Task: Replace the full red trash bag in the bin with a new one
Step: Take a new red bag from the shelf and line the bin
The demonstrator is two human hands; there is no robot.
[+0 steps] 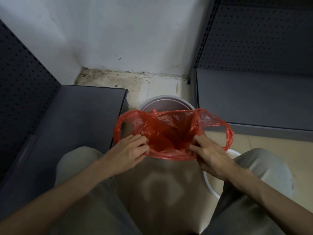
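1. Red bag: empty, thin plastic w/ handle loops at both sides; mouth pulled wide, held above bin.
2. Left hand: fingers pinched tight on near-left rim of bag.
3. Right hand: fingers pinched tight on near-right rim.
4. Bin: round, grey inside, pale rim; on floor btwn two dark shelves, near wall.
5. White round item by right knee; can't ID.
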